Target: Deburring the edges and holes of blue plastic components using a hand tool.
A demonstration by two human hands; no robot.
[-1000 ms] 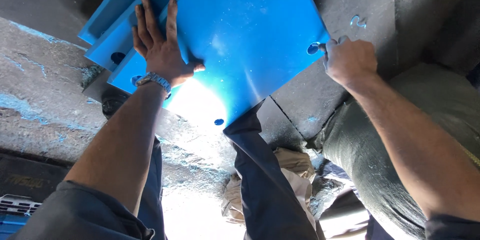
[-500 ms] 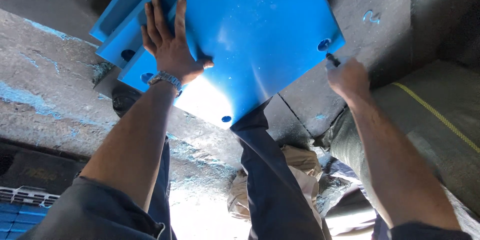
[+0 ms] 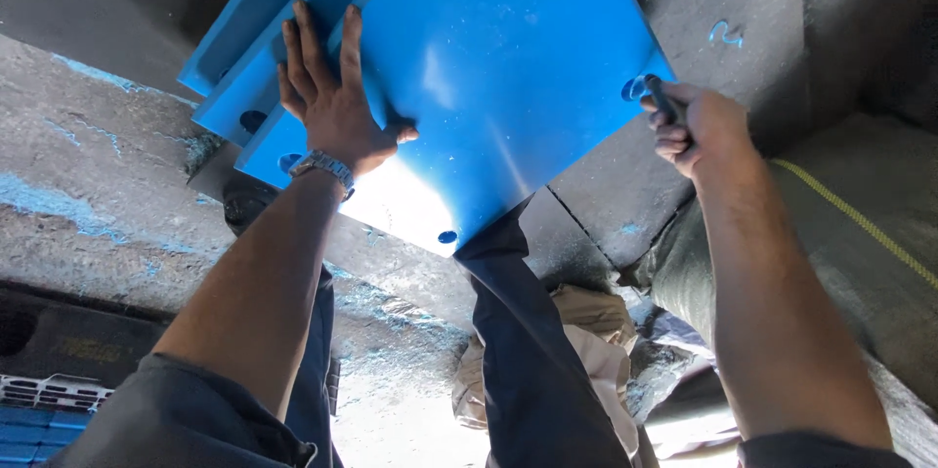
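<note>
Blue panel (image 3: 508,67), flat and square-cornered, upper part cut off by the frame edge; further blue pieces stacked under its left side, only partly visible. Left hand (image 3: 337,102) spread flat on the panel's left portion. Right hand (image 3: 699,131) fisted around a dark tool (image 3: 662,97) at the panel's right corner hole, tool tip hidden.

Just one head-worn camera here, looking steeply down past both forearms, pretty close up. A flat blue plastic panel (image 3: 489,67) fills the upper frame, with grey concrete floor (image 3: 88,224) below it.
</note>
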